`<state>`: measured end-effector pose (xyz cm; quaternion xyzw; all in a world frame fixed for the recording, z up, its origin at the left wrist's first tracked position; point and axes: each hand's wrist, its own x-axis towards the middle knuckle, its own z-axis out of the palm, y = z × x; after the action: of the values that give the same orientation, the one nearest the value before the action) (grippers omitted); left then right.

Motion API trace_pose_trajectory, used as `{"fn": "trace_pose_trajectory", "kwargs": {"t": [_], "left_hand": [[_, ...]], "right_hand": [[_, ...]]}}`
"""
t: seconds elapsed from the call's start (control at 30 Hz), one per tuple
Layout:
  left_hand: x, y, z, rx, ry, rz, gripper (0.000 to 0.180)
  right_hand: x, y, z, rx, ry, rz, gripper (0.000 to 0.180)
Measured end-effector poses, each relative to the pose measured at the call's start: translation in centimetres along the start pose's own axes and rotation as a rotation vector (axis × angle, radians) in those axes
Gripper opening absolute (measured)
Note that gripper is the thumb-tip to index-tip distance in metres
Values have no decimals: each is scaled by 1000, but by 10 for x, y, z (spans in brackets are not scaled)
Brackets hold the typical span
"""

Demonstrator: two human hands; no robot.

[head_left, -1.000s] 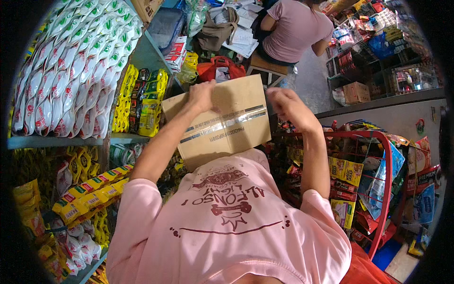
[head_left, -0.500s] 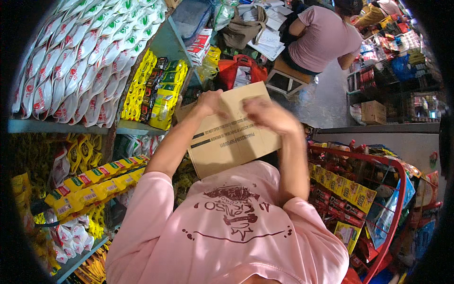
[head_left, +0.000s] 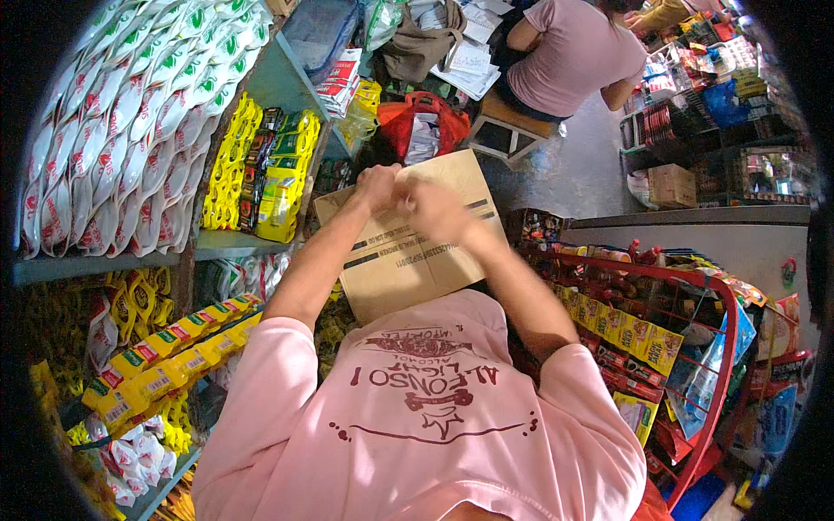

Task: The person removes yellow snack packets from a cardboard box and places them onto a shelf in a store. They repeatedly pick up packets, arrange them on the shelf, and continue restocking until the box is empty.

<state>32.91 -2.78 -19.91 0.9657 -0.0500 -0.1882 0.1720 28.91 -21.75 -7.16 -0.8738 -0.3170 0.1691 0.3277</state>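
Note:
A brown cardboard box (head_left: 408, 273) with dark printed bands rests tilted against my front, its top face turned up. My left hand (head_left: 379, 188) is closed at the box's far edge, with the fingertips partly hidden. Close beside it, over the upper part of the box, my right hand (head_left: 434, 208) is smeared by motion. Its fingers cannot be made out, nor whether anything is between them.
Shelves at left hold white sachets (head_left: 130, 130) and yellow packets (head_left: 174, 347). A red wire rack (head_left: 730, 347) of packets stands at right. Beyond the box are a red bag (head_left: 452, 122), a wooden stool (head_left: 512, 122) and a seated person (head_left: 573, 56).
My right hand has moved left across the box toward my left hand. The left hand has curled more closed at the far edge. The view has shifted slightly.

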Motion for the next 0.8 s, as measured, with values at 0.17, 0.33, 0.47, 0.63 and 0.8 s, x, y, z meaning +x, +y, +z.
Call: {"fn": "trace_pose_trajectory", "kwargs": {"t": [0.17, 0.33, 0.47, 0.63, 0.8], "left_hand": [[-19, 1, -8, -96, 28, 82, 81], [-23, -6, -1, -43, 99, 32, 86], [-21, -36, 3, -44, -5, -38, 87], [-25, -26, -22, -134, 48, 7, 71], [-38, 72, -92, -126, 368, 245, 55]], "right_hand": [[-36, 28, 115, -480, 112, -24, 53], [-25, 9, 48, -30, -453, -15, 31], [-87, -26, 26, -41, -483, -148, 28], [-113, -22, -1, 367, -496, 199, 35], [-74, 50, 19, 1179, 626, 854, 58]]}}
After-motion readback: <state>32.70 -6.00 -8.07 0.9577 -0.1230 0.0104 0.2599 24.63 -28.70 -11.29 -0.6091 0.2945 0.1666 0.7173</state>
